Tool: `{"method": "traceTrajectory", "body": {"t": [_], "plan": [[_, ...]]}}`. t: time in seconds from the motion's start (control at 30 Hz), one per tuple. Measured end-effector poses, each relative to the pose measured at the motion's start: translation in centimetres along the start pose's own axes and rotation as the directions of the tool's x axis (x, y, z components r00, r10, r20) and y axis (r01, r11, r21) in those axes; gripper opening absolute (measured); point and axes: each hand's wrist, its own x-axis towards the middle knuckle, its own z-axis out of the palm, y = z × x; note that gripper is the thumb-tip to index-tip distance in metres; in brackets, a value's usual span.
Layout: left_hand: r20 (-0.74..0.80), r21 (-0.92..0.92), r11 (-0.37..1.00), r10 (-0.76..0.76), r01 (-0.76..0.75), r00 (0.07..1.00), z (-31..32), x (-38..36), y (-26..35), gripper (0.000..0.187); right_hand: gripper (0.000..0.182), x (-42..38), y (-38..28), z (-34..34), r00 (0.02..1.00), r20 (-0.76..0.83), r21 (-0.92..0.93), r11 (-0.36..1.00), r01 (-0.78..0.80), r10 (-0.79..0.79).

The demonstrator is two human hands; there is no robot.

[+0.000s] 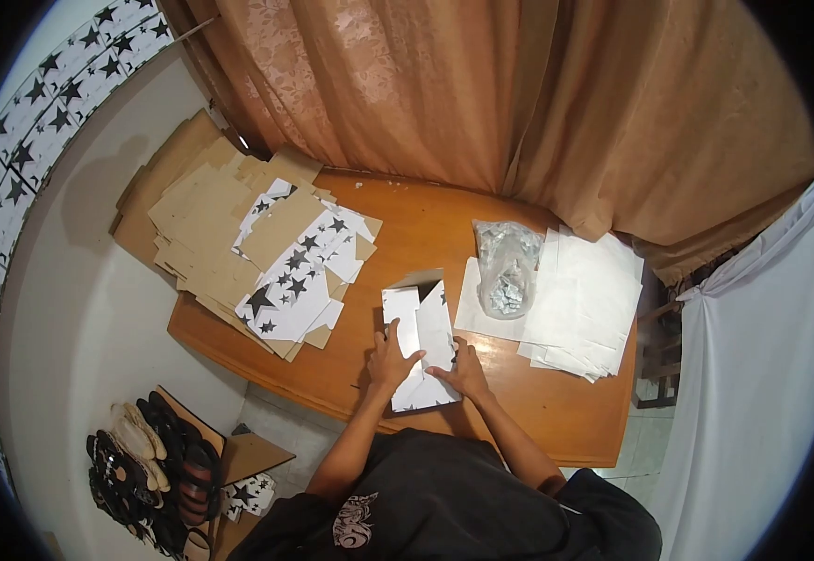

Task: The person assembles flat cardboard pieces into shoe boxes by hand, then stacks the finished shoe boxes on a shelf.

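Two hands [388, 363] [467, 374], white box [437, 329] between fingers [394, 332]

This looks like a room in a home, serving as a packing corner. Homely signs are the long brown curtain [407, 84] at twelve o'clock, the pile of sandals and shoes [150, 458] at eight and the polished wooden table [407, 224]. Stacked flat cardboard [187, 220] towards ten and white paper [586, 299] at three suggest packing work.

Two hands [388, 363] [469, 374], one held box [436, 332]
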Motion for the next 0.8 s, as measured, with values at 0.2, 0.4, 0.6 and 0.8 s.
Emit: {"method": "traceTrajectory", "body": {"t": [0.2, 0.4, 0.6, 0.8], "plan": [[0.019, -0.042, 0.999, -0.014, 0.015, 1.0, -0.5, -0.4, 0.1, 0.091, 0.111, -0.3, -0.3, -0.8, 0.998, 0.057, 0.022, 0.999, -0.033, 0.032], [-0.077, -0.074, 0.996, 0.039, -0.044, 0.996, -0.2, 0.0, -0.4, 0.09, 0.096, 3.6, -3.1, -3.7, 0.99, -0.108, 0.038, 0.994, 0.1, -0.095], [-0.014, -0.072, 0.997, 0.003, -0.004, 1.0, -1.0, 0.0, 0.2, 0.09, 0.075, 9.1, -10.1, -7.0, 0.797, -0.283, -0.237, 0.844, 0.481, -0.534], [-0.041, 0.042, 0.999, -0.026, 0.028, 0.999, -1.1, -0.5, 1.3, 0.091, 0.044, 11.4, -10.6, -5.3, 0.753, 0.027, -0.398, 0.684, 0.612, -0.658]]}}
